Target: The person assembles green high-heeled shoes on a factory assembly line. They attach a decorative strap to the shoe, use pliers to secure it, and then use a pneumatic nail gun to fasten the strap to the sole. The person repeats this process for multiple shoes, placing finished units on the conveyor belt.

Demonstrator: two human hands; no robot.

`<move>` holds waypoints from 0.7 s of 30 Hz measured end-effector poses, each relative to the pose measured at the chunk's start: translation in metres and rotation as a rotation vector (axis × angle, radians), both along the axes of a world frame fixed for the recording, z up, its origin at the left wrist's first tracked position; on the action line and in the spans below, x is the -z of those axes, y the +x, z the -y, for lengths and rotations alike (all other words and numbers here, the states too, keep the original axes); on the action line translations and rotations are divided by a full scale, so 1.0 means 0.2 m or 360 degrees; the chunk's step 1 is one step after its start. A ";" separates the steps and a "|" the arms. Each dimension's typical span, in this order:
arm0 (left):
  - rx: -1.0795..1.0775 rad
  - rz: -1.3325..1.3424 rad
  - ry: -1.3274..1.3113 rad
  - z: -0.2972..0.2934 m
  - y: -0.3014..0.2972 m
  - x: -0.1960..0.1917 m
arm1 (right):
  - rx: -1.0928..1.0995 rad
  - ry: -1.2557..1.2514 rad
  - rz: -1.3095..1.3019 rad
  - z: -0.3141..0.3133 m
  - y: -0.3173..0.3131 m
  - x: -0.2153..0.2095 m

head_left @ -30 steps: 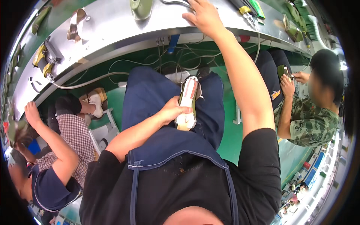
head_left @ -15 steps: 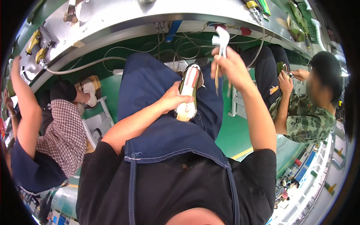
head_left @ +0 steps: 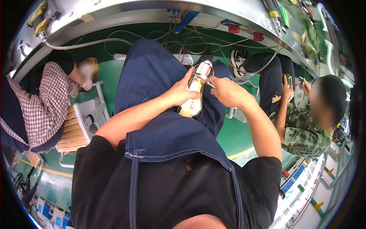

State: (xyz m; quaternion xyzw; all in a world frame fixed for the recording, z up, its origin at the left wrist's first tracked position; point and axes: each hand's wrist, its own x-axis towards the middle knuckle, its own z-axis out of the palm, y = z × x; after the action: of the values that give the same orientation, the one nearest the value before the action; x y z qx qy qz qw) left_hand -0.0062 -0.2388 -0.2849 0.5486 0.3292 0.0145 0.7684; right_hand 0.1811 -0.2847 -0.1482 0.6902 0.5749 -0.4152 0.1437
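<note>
A shoe upper on a last (head_left: 191, 106) lies bottom up across my lap, its toe pointing away from me. Its pale underside shows, with a reddish-brown strip toward the far end. My left hand (head_left: 182, 92) is closed around its side, thumb across the underside. In my closed right hand (head_left: 228, 92) is a metal tool that looks like lasting pincers (head_left: 205, 80). Their metal head rests at the right edge of the shoe, past my left thumb. My right fingers and palm hide the handles.
A metal workbench (head_left: 145, 8) curves across the far side, with a yellow-handled air tool (head_left: 38, 21) at its left. Cables (head_left: 198, 42) hang beneath it. A co-worker in camouflage (head_left: 305, 129) sits at right; another in a checked apron (head_left: 47, 103) sits at left by a slatted chair (head_left: 74, 128).
My right hand has come down and left from above the shoe, bringing the pincers onto its edge. My left hand keeps its hold. The person at left has lowered their arms out of view.
</note>
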 end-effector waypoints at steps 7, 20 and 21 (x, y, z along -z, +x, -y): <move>0.0001 0.0029 0.0036 0.01 0.00 0.05 | 0.0004 -0.0113 -0.0003 -0.03 0.00 0.01; 0.0124 0.0046 0.0401 -0.02 -0.02 0.05 | -0.0093 -0.0022 -0.0019 0.02 0.01 0.04; 0.0126 0.0049 0.0423 -0.01 -0.02 0.05 | -0.0122 -0.0006 -0.0028 0.03 0.01 0.04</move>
State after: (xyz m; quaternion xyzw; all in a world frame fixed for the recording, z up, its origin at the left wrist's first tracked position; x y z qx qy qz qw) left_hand -0.0096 -0.2368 -0.2957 0.6578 0.2906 0.0361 0.6940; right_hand 0.1835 -0.2900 -0.1567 0.6637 0.6014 -0.4164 0.1559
